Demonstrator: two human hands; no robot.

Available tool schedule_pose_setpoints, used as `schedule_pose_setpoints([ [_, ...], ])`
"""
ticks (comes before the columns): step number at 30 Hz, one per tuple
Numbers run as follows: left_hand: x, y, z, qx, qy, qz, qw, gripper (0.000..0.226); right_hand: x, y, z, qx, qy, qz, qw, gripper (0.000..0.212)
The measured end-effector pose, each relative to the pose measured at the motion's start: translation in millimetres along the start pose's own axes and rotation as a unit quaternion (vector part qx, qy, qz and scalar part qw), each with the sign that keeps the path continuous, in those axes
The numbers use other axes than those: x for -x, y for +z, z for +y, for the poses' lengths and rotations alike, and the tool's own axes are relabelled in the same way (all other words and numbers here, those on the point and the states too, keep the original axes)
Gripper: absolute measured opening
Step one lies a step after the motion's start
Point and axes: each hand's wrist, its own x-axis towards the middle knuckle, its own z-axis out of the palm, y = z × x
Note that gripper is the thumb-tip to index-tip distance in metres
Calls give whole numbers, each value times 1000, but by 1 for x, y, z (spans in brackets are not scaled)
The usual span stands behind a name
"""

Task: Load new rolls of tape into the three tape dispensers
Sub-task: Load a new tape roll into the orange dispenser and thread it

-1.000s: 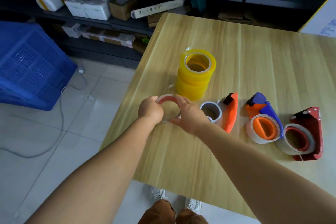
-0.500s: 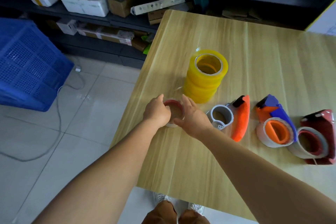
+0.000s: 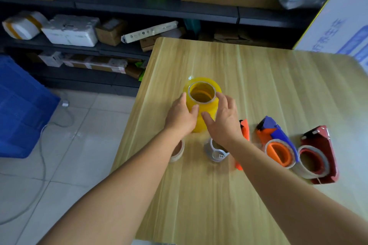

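With the left hand [image 3: 182, 116] and right hand [image 3: 224, 120] cupping the stack of yellow tape rolls [image 3: 202, 103] between them, fingers loosely spread, lifting only the top roll straight up seems best.

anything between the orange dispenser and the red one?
Yes. In the head view, the blue-and-orange dispenser lies on the table between the orange dispenser and the red dispenser.
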Motion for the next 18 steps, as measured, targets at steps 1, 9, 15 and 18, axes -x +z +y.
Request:
schedule_pose_setpoints([
  [1, -3, 0, 4, -4, -4, 0, 1000, 67, -5, -2, 1, -8, 15, -6, 1000, 72],
  [9, -23, -1, 21, -23, -55, -4, 998, 70, -39, -4, 0, -17, 113, -95, 989, 67],
  [15, -30, 1, 22, 20, -83, 23, 996, 66, -43, -5, 2, -33, 125, -90, 987, 68],
  [18, -25, 1, 22, 49, -59, 56, 995, 61, -39, -10, 1, -44, 128, -74, 988, 69],
])
